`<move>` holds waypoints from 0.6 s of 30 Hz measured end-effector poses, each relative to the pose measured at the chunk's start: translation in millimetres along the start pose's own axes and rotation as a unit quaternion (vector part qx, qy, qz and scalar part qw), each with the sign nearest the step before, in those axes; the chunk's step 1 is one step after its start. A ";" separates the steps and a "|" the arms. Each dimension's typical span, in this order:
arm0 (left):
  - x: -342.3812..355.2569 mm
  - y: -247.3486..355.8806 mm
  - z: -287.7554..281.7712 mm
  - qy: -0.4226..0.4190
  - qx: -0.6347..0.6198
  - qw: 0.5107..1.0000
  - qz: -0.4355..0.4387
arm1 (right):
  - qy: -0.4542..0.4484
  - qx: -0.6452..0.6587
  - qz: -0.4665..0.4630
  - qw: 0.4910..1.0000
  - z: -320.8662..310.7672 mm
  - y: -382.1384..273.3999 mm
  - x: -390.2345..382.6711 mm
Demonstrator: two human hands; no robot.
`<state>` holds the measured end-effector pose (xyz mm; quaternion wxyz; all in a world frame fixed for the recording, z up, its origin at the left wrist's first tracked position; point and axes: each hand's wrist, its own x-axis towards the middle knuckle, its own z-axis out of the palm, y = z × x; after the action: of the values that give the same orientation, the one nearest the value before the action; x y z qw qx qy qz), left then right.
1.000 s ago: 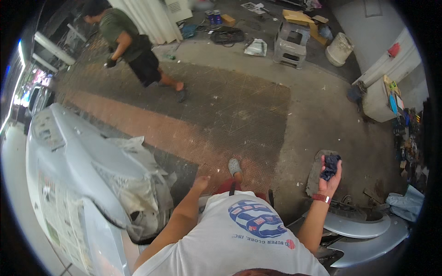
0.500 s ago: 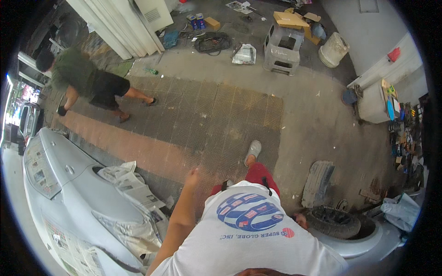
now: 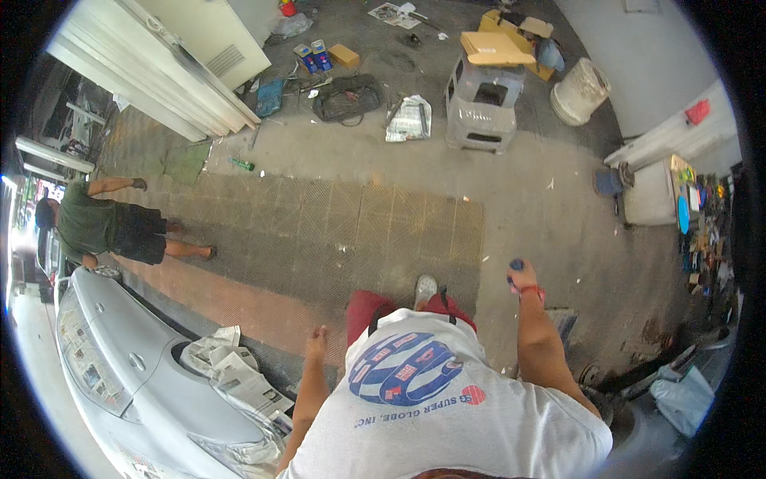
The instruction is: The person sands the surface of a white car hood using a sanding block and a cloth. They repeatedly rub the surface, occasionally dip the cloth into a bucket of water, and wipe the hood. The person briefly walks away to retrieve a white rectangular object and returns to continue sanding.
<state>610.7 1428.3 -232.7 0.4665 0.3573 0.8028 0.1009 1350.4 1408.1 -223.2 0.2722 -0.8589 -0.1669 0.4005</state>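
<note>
My right hand (image 3: 523, 278), with a red band at the wrist, is stretched forward over the floor. Its fingers are wrapped round a small dark blue object (image 3: 518, 264) with a rounded end, and its kind I cannot make out. By my left side hangs my left hand (image 3: 317, 343), fingers curled in, with nothing visible in it. It is nearest to the silver car (image 3: 132, 319), which has newspaper sheets (image 3: 243, 375) fixed over parts of its side. Neither hand touches the car.
Another person (image 3: 120, 227) in a dark green shirt is by the car's far end. Ahead stand a grey plastic stool (image 3: 481, 120) with a cardboard box (image 3: 496, 49) on it and a whitish bucket (image 3: 580, 92). A black bag (image 3: 347, 97) lies on the floor.
My right hand has swung forward into full view with the dark blue object, and my left hand has dropped back. The other person has moved farther left. The stool appears closer.
</note>
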 end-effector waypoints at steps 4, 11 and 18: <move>39.9 79.0 31.3 -0.015 -0.102 0.994 0.020 | 0.018 -0.115 -0.193 0.974 9.6 -200.1 116.1; 125.0 80.7 -6.1 -0.076 -0.326 0.925 -0.181 | -0.060 -0.178 -0.308 0.933 138.5 -394.9 100.0; 215.7 168.0 -64.1 -0.079 -0.240 0.954 -0.159 | -0.115 -0.259 -0.083 0.955 176.8 -310.0 86.6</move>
<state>571.9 1705.0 -260.6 0.6108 0.1096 0.7616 0.1867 1245.3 1757.6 -182.4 0.0517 -0.8310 -0.3659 0.4158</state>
